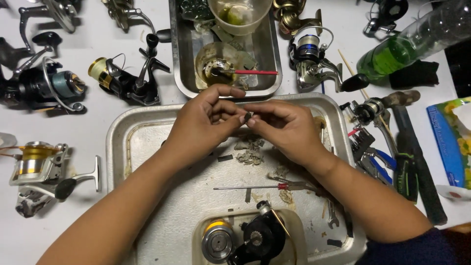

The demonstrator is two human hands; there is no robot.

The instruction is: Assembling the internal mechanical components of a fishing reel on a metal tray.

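Note:
My left hand [206,120] and my right hand [287,127] meet fingertip to fingertip above a metal tray [117,142]. Between the fingertips of both sits a small dark part [248,117], pinched from each side. Below the hands, greasy scraps [250,152] lie on the tray floor. A thin screwdriver with a red collar [260,187] rests further down. At the tray's near edge, a plastic tub [297,230] holds a black fishing reel [257,238] with a gold and silver spool [217,240].
A second steel tray [179,59] behind holds a cup of oily liquid [240,14] and a red-handled brush [255,72]. Several fishing reels [44,86] lie around on the white table. Pliers and tools [378,157], a green bottle [407,44] and a tissue pack [451,137] sit at right.

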